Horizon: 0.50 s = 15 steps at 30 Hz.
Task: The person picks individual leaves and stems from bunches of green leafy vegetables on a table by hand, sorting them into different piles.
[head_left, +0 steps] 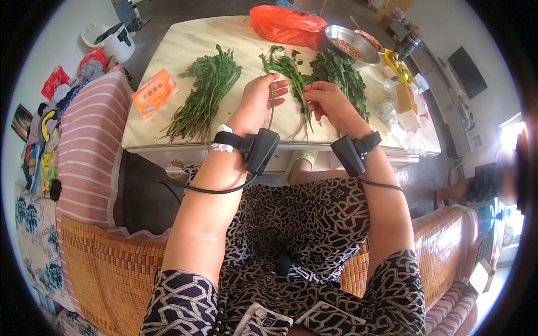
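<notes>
Seated on a woven cane sofa (117,252), a person in black-and-white patterned clothes works at a pale marble-look low table (185,45) just in front of the knees. Largest on the tabletop: a crumpled orange plastic bag (286,25) at the far edge, w/ a round steel bowl of pinkish bits (348,45) beside it. Nearer, a loose bundle of long-stemmed leafy greens (204,95) lies left of centre, a darker pile of leafy greens (342,75) sits right of centre, and a small orange printed packet (154,92) rests at the table's left.

Both hands meet above the front edge, each wrist strapped w/ a black device. Left hand (259,101) is partly curled, fingers pinching a single thin green stem (272,109) that hangs down. Right hand (330,103) is closed loosely round a leafy sprig (294,78), thumb and fingertips nipping its stalk.

Judging by this, the step is picking over greens one stalk at a time; the next move prob. needs a firm pinch and a clean pull, w/o crushing the leaves.
</notes>
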{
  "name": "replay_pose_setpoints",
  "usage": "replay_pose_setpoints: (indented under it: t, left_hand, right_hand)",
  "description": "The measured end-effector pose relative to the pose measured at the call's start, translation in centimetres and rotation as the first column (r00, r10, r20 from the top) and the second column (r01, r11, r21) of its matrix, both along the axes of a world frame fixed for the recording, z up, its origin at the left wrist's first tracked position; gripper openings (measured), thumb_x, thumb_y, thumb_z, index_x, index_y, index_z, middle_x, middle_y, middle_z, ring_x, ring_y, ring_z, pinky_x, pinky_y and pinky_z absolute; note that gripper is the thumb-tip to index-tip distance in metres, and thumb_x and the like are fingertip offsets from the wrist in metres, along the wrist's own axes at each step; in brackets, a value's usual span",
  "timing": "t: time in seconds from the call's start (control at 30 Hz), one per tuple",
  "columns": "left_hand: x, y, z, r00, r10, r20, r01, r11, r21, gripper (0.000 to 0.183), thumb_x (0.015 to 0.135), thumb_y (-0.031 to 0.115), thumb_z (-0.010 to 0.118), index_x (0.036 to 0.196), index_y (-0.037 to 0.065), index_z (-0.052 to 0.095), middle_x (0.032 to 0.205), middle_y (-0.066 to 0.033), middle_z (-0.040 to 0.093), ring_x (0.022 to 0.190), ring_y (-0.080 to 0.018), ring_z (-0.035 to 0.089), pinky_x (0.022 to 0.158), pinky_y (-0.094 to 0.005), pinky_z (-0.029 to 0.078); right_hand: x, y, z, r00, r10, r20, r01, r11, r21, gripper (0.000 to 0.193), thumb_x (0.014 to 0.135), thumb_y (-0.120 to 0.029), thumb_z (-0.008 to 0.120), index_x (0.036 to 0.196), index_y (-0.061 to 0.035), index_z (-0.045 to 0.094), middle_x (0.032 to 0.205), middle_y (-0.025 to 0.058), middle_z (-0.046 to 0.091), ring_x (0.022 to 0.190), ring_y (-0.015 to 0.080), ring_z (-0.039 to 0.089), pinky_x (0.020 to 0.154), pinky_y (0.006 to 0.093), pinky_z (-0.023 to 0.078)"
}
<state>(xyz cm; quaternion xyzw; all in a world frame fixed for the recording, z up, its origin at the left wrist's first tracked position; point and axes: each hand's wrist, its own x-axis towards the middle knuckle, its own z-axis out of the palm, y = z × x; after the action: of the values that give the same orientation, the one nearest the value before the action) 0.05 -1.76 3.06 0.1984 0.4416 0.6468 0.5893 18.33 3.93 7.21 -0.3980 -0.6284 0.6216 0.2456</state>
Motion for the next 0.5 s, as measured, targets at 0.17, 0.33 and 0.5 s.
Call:
replay_pose_setpoints:
  t: [0.17, 0.33, 0.5]
  left_hand:
    - [0.3, 0.3, -0.4, 0.998, 0.021, 0.054, -0.023, 0.999, 0.022, 0.025, 0.096, 0.024, 0.047, 0.112, 0.007, 0.057, 0.102, -0.0092, 0.066, 0.093, -0.0199, 0.064, 0.078, -0.0310, 0.051]
    - [0.3, 0.6, -0.6, 0.998, -0.023, 0.056, 0.020, 0.998, 0.053, 0.025, 0.096, 0.023, 0.047, 0.112, 0.007, 0.058, 0.101, -0.0073, 0.066, 0.089, -0.0188, 0.064, 0.077, -0.0316, 0.051]
    - [0.2, 0.8, -0.9, 0.998, -0.013, 0.064, 0.009, 0.999, 0.051, 0.023, 0.096, 0.023, 0.048, 0.110, 0.008, 0.058, 0.100, -0.0073, 0.066, 0.083, -0.0184, 0.064, 0.074, -0.0325, 0.051]
  right_hand:
    - [-1.6, -1.0, -0.3, 0.997, 0.076, 0.024, -0.077, 0.996, 0.037, 0.023, 0.079, -0.010, 0.065, 0.097, 0.0030, 0.058, 0.072, 0.0050, 0.059, 0.058, 0.0122, 0.059, 0.041, 0.0234, 0.045]
    - [-2.1, -1.6, -0.3, 0.990, 0.123, 0.074, -0.127, 0.991, 0.047, 0.025, 0.078, -0.010, 0.066, 0.097, 0.0029, 0.058, 0.076, 0.0048, 0.060, 0.060, 0.0111, 0.059, 0.040, 0.0236, 0.045]
    - [-2.7, -1.9, -0.5, 0.980, 0.165, 0.114, -0.176, 0.980, 0.097, 0.022, 0.081, -0.013, 0.065, 0.096, 0.0021, 0.060, 0.077, 0.0044, 0.061, 0.058, 0.0107, 0.059, 0.039, 0.0239, 0.045]
